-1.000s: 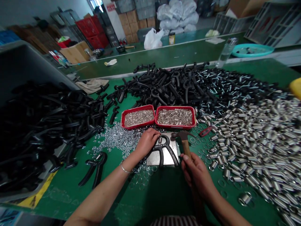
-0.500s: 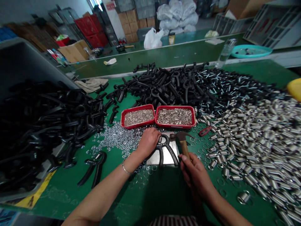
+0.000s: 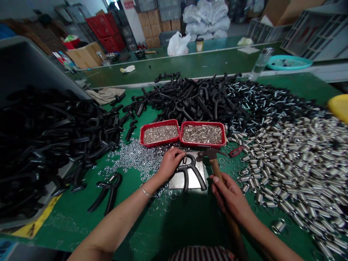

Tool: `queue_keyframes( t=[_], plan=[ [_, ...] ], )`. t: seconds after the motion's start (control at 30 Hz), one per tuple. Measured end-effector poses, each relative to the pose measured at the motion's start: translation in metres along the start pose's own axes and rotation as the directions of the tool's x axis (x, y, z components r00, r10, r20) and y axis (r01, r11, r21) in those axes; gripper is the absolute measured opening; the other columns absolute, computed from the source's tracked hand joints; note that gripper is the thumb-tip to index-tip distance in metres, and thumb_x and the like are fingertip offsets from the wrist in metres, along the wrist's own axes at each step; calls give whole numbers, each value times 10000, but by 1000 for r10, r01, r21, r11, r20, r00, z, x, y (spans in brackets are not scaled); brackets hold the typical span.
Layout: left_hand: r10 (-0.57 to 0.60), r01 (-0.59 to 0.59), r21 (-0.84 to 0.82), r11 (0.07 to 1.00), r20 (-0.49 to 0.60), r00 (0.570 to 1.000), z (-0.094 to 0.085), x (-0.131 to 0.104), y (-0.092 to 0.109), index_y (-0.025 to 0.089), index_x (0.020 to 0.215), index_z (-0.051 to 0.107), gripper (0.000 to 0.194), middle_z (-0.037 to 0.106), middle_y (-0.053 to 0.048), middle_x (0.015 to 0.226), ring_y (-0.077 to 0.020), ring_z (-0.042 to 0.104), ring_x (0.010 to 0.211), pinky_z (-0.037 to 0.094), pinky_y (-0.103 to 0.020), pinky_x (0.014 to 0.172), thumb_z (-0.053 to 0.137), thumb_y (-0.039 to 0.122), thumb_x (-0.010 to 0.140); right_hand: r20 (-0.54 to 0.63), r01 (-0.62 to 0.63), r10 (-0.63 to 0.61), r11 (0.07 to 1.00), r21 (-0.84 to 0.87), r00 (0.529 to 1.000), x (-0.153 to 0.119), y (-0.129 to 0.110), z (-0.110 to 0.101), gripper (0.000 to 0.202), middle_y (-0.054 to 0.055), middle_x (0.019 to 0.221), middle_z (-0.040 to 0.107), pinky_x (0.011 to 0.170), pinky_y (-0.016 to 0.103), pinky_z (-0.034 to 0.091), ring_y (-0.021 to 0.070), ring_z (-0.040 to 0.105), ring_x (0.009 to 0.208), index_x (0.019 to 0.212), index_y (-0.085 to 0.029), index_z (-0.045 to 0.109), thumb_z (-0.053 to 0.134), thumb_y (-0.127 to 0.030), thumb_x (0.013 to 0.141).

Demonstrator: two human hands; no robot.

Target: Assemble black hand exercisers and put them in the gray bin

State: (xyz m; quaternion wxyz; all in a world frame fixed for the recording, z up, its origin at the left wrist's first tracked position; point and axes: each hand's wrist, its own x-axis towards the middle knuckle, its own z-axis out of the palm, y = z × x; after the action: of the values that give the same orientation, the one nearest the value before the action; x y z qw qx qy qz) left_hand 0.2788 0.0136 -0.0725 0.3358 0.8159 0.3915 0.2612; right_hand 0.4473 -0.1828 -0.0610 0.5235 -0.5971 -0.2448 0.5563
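Note:
A black hand grip strengthener point(image 3: 194, 170) lies with its two handles toward me on a flat metal plate point(image 3: 199, 184). The fingers of my left hand point(image 3: 172, 161) are closed at its upper left end, beside a small silvery part; what sits between the fingertips is hidden. My right hand point(image 3: 230, 194) wraps round the wooden handle of a claw hammer point(image 3: 215, 165). The hammer's head hovers just right of the strengthener's top, apart from it. Another black hand grip point(image 3: 110, 192) with a spring lies to the left on the green table.
Two red trays point(image 3: 160, 134) of small metal pins stand behind the plate. Metal nuts point(image 3: 136, 159) spread to the left, springs point(image 3: 277, 163) to the right. Black handles point(image 3: 190, 98) heap at the back and fill a grey bin point(image 3: 40, 69). Red-handled pliers or cutters point(image 3: 236, 151) lie near the rings.
The hammer and my right hand have shifted slightly right, and the hammer head sits a little farther from me. My left hand stays at the hand grip strengthener.

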Motion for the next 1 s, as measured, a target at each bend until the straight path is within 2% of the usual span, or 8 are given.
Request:
queue_keyframes(
  t=[0.2,0.4,0.47,0.53,0.63,0.7,0.83,1.0],
  plan=[
    [-24,24,-5,1000,21,999,-1,4,1,187,894,735,128,728,-34,905,-188,659,893,511,-342,869,616,230,912,-4,-17,17,1000,-1,1000,-1,4,2,327,-65,637,568,281,186,300,69,387,334,1001,-257,546,605,-562,900],
    [14,-15,32,999,34,999,-1,2,-2,191,922,719,133,718,-36,924,-190,658,912,517,-342,867,592,231,933,0,-34,34,999,7,999,-1,4,2,333,-66,613,547,281,184,291,70,378,333,969,-249,548,606,-569,895],
    [69,-73,113,991,38,997,0,1,-2,181,945,705,139,700,-46,928,-189,647,909,514,-340,860,574,227,949,2,-30,30,999,14,1000,0,4,2,335,-62,612,553,282,186,292,72,377,334,979,-251,556,612,-569,889],
    [178,-191,266,945,71,981,1,-1,-3,160,981,687,159,679,-71,944,-205,621,923,501,-359,870,541,221,970,3,-33,33,999,12,999,0,4,2,336,-61,605,551,283,189,297,74,378,335,975,-251,560,615,-571,885],
    [340,-387,480,787,186,922,1,-2,-2,127,1027,659,198,655,-111,980,-238,567,948,472,-397,879,472,184,991,3,-38,38,999,-2,999,0,3,3,333,-63,593,538,284,187,302,72,378,332,948,-249,557,611,-571,887],
    [386,-462,542,702,255,886,1,-2,-1,118,1025,649,221,641,-120,983,-245,539,933,459,-400,864,433,157,997,1,-40,40,999,-9,999,0,2,4,333,-63,600,541,281,185,297,70,381,331,952,-248,555,612,-570,888],
    [400,-514,567,644,324,857,-1,-2,-1,118,984,639,266,614,-123,987,-247,505,927,438,-401,866,376,148,1009,7,-28,28,999,-25,1000,-2,1,5,331,-56,636,571,278,185,293,69,394,329,969,-247,550,607,-564,893],
    [374,-474,547,690,290,881,1,-4,-4,126,1022,633,264,620,-107,1016,-234,519,957,445,-389,888,371,152,1014,64,19,-15,998,-67,998,0,-1,2,344,-58,654,593,292,181,291,55,384,319,928,-230,517,564,-571,917]
  ],
)
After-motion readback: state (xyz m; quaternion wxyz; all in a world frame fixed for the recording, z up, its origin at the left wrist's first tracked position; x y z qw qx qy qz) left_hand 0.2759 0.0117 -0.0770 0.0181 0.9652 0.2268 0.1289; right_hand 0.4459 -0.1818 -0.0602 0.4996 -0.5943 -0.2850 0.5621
